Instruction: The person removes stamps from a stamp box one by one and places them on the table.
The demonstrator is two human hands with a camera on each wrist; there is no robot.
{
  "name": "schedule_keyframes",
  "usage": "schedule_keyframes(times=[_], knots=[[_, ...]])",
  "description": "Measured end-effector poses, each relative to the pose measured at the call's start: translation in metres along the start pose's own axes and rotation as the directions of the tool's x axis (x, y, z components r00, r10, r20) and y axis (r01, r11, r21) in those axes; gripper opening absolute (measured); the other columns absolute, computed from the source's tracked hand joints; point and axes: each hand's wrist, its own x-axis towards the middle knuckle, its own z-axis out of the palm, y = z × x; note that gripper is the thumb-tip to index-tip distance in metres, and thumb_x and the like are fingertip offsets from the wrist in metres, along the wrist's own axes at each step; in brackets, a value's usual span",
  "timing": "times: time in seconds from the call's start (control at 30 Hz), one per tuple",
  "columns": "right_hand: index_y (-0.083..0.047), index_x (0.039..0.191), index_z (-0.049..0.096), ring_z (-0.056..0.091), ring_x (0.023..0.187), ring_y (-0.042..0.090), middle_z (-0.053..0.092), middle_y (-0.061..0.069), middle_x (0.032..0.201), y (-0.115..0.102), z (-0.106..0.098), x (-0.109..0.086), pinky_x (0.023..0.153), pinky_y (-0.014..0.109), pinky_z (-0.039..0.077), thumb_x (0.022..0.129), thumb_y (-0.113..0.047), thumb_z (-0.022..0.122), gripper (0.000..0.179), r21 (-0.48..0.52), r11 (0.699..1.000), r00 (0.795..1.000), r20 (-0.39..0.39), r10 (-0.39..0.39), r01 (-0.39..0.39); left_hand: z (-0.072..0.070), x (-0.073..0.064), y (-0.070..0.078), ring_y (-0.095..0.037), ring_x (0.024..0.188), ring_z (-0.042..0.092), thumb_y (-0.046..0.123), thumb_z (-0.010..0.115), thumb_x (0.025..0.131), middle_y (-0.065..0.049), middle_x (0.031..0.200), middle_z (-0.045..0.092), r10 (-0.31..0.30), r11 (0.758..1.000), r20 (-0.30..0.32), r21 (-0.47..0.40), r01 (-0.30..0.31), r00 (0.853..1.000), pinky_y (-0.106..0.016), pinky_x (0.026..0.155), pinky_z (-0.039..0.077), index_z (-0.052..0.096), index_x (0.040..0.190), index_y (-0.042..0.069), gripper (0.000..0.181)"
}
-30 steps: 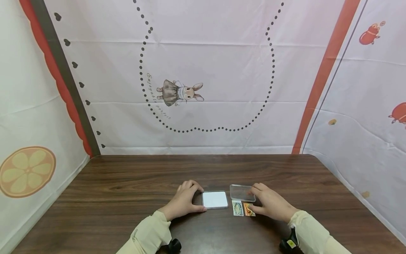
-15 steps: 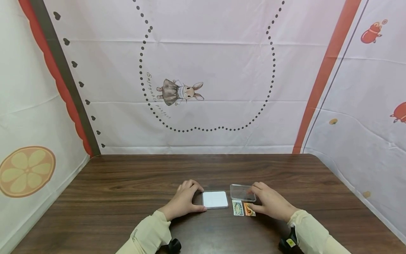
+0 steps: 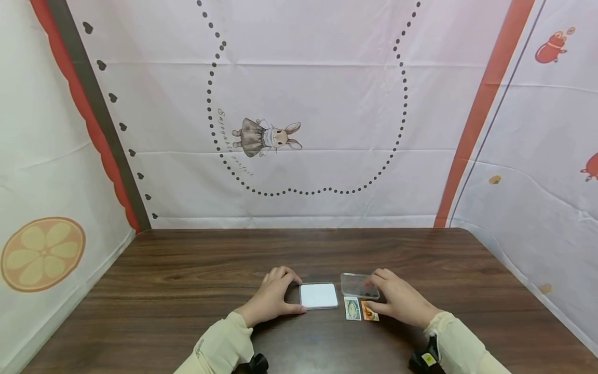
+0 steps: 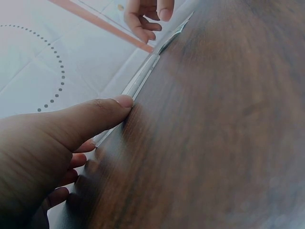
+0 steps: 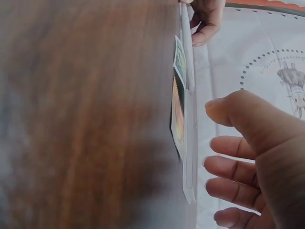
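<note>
My left hand (image 3: 272, 297) grips a shallow clear case with a white inside (image 3: 319, 296) by its left end, thumb at the near corner and a finger at the far one. In the left wrist view, the thumb lies against the rim of the case (image 4: 138, 81). A clear lid-like tray (image 3: 352, 285) lies just right of it. Close in front of this tray are a green stamp (image 3: 352, 309) and an orange stamp (image 3: 370, 312). My right hand (image 3: 399, 300) hovers above the tray and orange stamp, its fingers apart and holding nothing in the right wrist view.
All the items lie on a dark wood-grain table (image 3: 210, 259). A white printed cloth (image 3: 317, 104) hangs behind it, with more cloth at both sides. Black wrist devices (image 3: 424, 358) sit beneath the cuffs.
The head view has shifted very slightly. Both hands, the case, the tray and the stamps stay in place relative to one another.
</note>
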Motion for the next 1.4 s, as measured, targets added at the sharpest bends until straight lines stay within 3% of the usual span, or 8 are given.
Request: schedule_keyframes(times=[0.63, 0.83, 1.13, 1.4], knots=[[-0.014, 0.103, 0.066, 0.054, 0.091, 0.01, 0.058, -0.005, 0.099, 0.004, 0.005, 0.002, 0.075, 0.03, 0.051, 0.082, -0.031, 0.075, 0.029, -0.017, 1.0, 0.996, -0.089, -0.015, 0.013, 0.0, 0.0, 0.001, -0.025, 0.116, 0.045, 0.043, 0.081, 0.074, -0.004, 0.117, 0.053, 0.0, 1.0, -0.002, -0.003, 0.0, 1.0, -0.048, 0.097, 0.034, 0.061, 0.111, 0.014, 0.051], [-0.015, 0.104, 0.065, 0.051, 0.089, 0.008, 0.058, -0.005, 0.101, 0.004, 0.005, 0.003, 0.072, 0.028, 0.048, 0.082, -0.032, 0.075, 0.03, 0.005, 1.0, 0.997, -0.081, 0.008, -0.008, 0.001, -0.001, 0.001, -0.024, 0.115, 0.045, 0.042, 0.081, 0.073, -0.003, 0.117, 0.053, 0.004, 1.0, -0.008, -0.007, -0.004, 1.0, -0.047, 0.096, 0.034, 0.061, 0.111, 0.015, 0.051], [-0.014, 0.105, 0.065, 0.054, 0.093, 0.011, 0.058, -0.005, 0.103, 0.007, 0.006, 0.005, 0.078, 0.033, 0.05, 0.082, -0.035, 0.075, 0.032, -0.001, 1.0, 0.996, -0.087, -0.011, 0.011, -0.001, -0.001, 0.002, -0.024, 0.113, 0.045, 0.039, 0.083, 0.072, -0.003, 0.115, 0.053, 0.015, 1.0, -0.029, -0.017, -0.016, 0.999, -0.046, 0.094, 0.034, 0.061, 0.11, 0.014, 0.05], [-0.016, 0.104, 0.065, 0.056, 0.095, 0.012, 0.059, -0.004, 0.102, 0.01, 0.008, 0.006, 0.08, 0.035, 0.051, 0.08, -0.04, 0.076, 0.036, -0.02, 1.0, 0.994, -0.108, 0.0, -0.003, 0.0, -0.001, 0.001, -0.023, 0.112, 0.045, 0.041, 0.082, 0.073, -0.003, 0.116, 0.053, 0.01, 1.0, -0.008, -0.016, -0.01, 1.0, -0.047, 0.096, 0.033, 0.061, 0.111, 0.015, 0.051]])
